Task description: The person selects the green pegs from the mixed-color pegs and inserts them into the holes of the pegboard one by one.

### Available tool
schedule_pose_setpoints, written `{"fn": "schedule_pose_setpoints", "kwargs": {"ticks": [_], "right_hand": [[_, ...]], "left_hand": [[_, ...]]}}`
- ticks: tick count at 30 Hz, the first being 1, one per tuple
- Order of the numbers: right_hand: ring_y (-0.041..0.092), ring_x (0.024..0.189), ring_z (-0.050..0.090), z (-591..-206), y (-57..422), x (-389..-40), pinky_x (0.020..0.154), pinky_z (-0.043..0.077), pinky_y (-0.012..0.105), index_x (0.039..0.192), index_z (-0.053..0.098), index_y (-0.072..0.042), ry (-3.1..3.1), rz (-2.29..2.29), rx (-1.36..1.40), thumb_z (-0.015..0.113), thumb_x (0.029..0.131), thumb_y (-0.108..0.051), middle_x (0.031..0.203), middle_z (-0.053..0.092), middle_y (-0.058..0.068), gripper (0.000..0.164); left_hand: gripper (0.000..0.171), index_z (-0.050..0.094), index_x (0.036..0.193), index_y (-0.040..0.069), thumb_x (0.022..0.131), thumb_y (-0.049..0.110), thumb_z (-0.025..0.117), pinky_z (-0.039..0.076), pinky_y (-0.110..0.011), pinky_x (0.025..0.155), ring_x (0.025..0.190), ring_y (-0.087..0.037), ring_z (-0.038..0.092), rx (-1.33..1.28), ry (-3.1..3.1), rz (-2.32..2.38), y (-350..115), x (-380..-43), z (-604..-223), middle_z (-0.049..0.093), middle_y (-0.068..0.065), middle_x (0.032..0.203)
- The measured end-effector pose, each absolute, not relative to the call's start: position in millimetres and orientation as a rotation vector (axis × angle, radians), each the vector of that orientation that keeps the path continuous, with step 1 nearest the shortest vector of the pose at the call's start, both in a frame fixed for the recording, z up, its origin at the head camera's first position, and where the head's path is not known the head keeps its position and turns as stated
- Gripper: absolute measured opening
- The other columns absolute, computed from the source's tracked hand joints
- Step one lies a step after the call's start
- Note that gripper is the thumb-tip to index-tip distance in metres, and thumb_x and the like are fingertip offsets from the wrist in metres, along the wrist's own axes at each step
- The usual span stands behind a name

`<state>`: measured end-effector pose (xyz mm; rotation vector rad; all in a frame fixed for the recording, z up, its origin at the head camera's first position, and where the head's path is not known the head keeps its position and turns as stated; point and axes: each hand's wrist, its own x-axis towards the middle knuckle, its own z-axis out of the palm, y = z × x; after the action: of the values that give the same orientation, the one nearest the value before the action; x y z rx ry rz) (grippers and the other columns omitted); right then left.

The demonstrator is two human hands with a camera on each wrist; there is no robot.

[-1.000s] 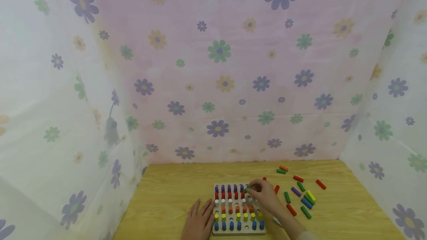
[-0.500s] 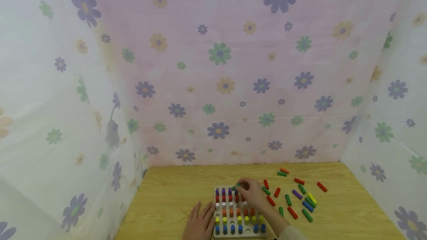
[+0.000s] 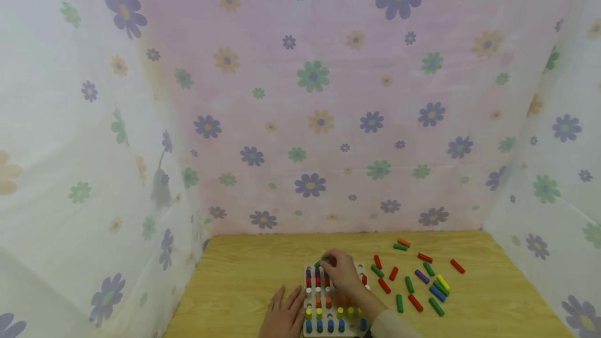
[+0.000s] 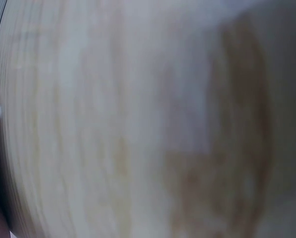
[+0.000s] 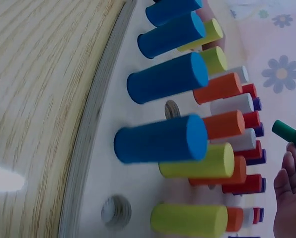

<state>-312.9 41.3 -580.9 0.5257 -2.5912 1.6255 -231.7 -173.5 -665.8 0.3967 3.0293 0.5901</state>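
Note:
My right hand pinches a green peg between thumb and fingertips, over the far left part of a pegboard. In the right wrist view the green peg is tilted, beyond the upright pegs. Rows of blue, yellow, orange, white, red and purple pegs stand in the board, with some bare holes between them. My left hand lies with fingers extended along the board's left edge. Its wrist view is mostly blurred wood grain, with bits of finger at the left border. My right hand and forearm hide part of the board.
Loose pegs lie scattered right of the board: several green and red, plus purple, yellow, blue and orange. Flower-patterned curtains enclose the wooden table at the back and sides.
My right hand has carried the green peg leftward along the board's far row, from its right end toward its left. The left hand keeps its place at the board's edge.

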Motion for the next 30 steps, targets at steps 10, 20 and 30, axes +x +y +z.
{"fn": "schedule_pose_setpoints", "kwargs": {"ticks": [10, 20, 30], "right_hand": [[0.011, 0.073, 0.059, -589, 20, -320, 0.058, 0.054, 0.023, 0.108, 0.071, 0.001, -2.599, 1.628, 0.480, 0.068, 0.099, -0.009, 0.087, 0.065, 0.001, 0.014], [0.010, 0.070, 0.057, -591, 8, -325, 0.056, 0.052, 0.023, 0.107, 0.071, 0.004, -2.650, 1.506, 0.434, 0.069, 0.097, -0.005, 0.084, 0.063, 0.000, 0.014], [0.018, 0.079, 0.067, -594, -1, -330, 0.066, 0.062, 0.035, 0.108, 0.075, 0.006, -2.699, 1.347, 0.394, 0.072, 0.093, -0.004, 0.093, 0.072, 0.009, 0.018]], "left_hand": [[0.065, 0.051, 0.154, 0.025, 0.108, 0.061, 0.021, 0.032, -0.065, 0.118, 0.148, -0.044, 0.032, 0.411, 3.049, 0.576, -173, -230, -668, 0.048, 0.002, 0.157], [0.063, 0.052, 0.153, 0.025, 0.109, 0.059, 0.021, 0.034, -0.065, 0.118, 0.148, -0.043, 0.033, 0.404, 3.081, 0.590, -171, -229, -666, 0.049, 0.003, 0.156], [0.061, 0.052, 0.153, 0.025, 0.110, 0.057, 0.022, 0.036, -0.064, 0.117, 0.147, -0.043, 0.035, 0.426, 3.099, 0.554, -172, -229, -666, 0.050, 0.002, 0.156]]}}
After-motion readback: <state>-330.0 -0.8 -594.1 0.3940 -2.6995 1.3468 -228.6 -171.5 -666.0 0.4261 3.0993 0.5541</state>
